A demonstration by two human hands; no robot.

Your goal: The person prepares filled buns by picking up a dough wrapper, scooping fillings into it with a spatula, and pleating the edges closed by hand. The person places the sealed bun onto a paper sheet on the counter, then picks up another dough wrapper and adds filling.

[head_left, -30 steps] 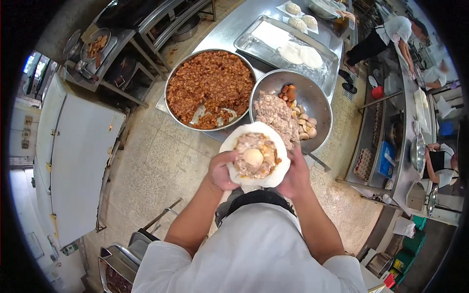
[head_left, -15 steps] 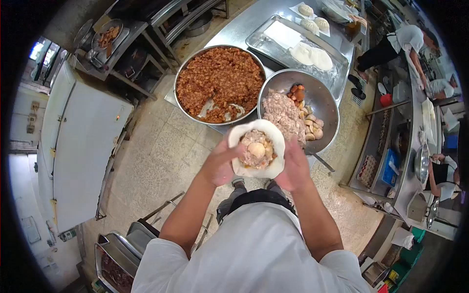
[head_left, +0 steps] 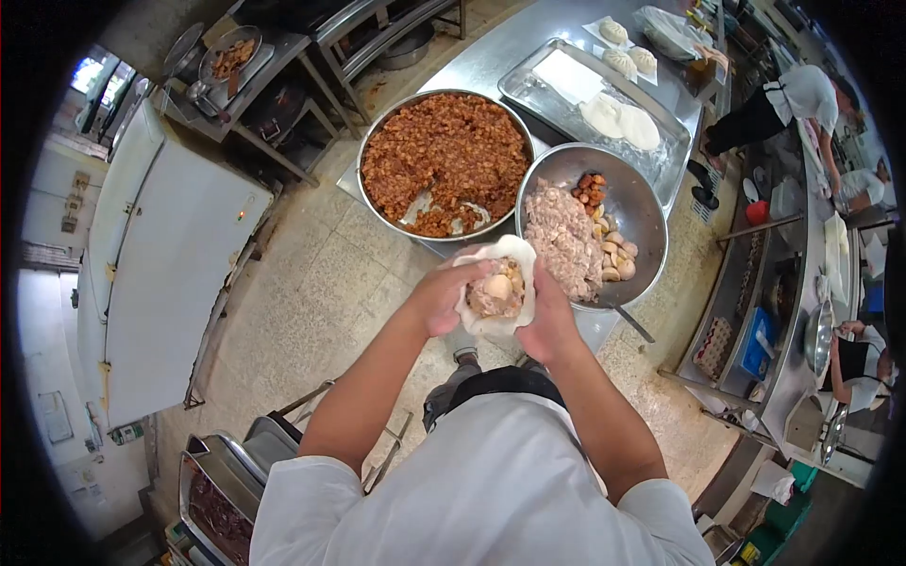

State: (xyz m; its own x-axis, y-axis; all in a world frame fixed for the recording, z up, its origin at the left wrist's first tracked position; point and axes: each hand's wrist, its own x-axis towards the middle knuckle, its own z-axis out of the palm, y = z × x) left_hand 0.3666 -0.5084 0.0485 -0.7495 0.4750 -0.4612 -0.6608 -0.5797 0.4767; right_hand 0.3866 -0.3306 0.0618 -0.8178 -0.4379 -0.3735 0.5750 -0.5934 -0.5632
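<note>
A round white dough wrapper (head_left: 498,324) is held between both hands in front of the body, its sides curving up around a meat filling (head_left: 493,294) with a pale round piece on top. My left hand (head_left: 446,298) grips the wrapper's left side, the thumb reaching over toward the filling. My right hand (head_left: 549,316) cups the right edge. Just beyond the hands, a steel bowl (head_left: 646,193) holds pale minced meat (head_left: 563,241), egg pieces (head_left: 618,257) and reddish-brown pieces (head_left: 590,189). Left of it stands a round pan of reddish-brown filling (head_left: 448,156).
Flat dough rounds (head_left: 621,123) lie on a metal tray (head_left: 665,151) on the steel table (head_left: 472,66). Behind it are shaped buns (head_left: 619,63). A handle (head_left: 634,324) sticks out below the bowl. People (head_left: 802,99) work at the right counter.
Both hands have drawn closer together, and the wrapper has folded from nearly flat into a narrower cup around the filling. The view has shifted, so the table appears farther right.
</note>
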